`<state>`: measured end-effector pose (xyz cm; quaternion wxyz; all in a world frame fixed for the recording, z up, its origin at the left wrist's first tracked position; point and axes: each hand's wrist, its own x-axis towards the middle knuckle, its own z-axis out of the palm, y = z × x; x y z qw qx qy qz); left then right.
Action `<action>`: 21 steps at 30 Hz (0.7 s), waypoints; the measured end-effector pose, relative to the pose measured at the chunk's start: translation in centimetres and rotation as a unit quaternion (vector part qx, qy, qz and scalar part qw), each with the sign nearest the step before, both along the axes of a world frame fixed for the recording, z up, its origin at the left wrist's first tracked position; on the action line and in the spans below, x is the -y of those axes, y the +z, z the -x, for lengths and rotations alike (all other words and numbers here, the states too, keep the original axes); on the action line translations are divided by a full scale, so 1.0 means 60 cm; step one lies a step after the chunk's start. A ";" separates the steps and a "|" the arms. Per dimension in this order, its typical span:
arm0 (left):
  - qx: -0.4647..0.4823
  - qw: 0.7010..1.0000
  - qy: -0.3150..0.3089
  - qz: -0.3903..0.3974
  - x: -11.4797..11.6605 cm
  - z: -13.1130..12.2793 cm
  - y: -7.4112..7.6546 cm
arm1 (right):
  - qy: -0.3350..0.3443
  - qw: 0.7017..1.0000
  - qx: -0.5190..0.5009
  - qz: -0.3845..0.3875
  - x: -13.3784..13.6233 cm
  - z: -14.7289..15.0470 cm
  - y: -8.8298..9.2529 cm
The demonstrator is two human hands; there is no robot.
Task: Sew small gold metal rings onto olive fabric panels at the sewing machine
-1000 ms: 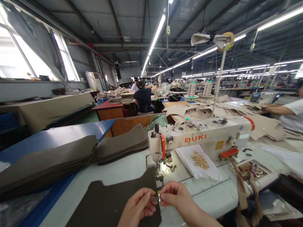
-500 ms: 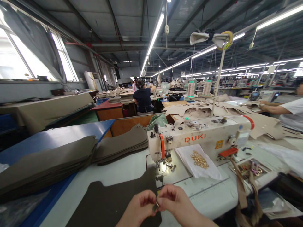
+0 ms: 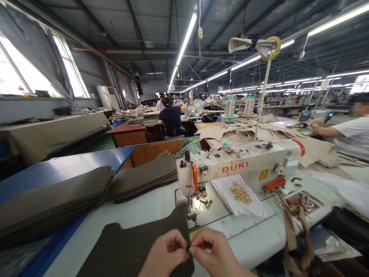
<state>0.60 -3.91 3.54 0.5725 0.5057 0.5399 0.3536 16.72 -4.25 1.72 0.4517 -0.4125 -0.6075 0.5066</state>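
Fingertips together, my left hand (image 3: 165,252) and my right hand (image 3: 215,250) both pinch a small dark piece (image 3: 188,245), mostly hidden by the fingers. Beneath and left of them a dark olive fabric panel (image 3: 129,246) lies flat, its upper corner reaching the needle area of the DUKI sewing machine (image 3: 239,165). Under the machine's arm, a white cloth (image 3: 250,207) bears a pile of gold metal rings (image 3: 240,193); neither hand touches it.
Stacks of dark panels (image 3: 66,207) lie at the left. A tray (image 3: 317,207) with scissors and a hanging tan strap (image 3: 290,231) are at the right. Beige pieces (image 3: 230,134) lie behind the machine. One person (image 3: 173,119) sits ahead, another person (image 3: 348,134) at the right.
The glint of gold-coloured metal between my fingertips no longer shows; a dark bit is visible there now. The hands stay close together over the panel, and the view has shifted slightly.
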 end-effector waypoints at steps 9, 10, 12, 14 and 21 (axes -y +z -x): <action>0.020 0.999 0.021 -0.026 0.009 0.007 0.004 | -0.021 0.988 -0.141 0.061 0.001 0.019 -0.038; 0.027 0.999 0.019 -0.021 0.009 0.007 0.004 | -0.024 0.988 -0.144 0.057 0.001 0.020 -0.037; 0.025 1.000 0.015 -0.012 0.010 0.007 0.007 | -0.037 0.987 -0.149 0.047 0.002 0.021 -0.035; 0.003 1.000 0.014 -0.016 0.011 0.005 0.010 | -0.036 0.986 -0.154 0.044 0.003 0.019 -0.033; -0.098 0.988 0.045 -0.110 0.024 -0.004 0.020 | 0.006 0.987 -0.150 0.063 0.003 0.005 -0.024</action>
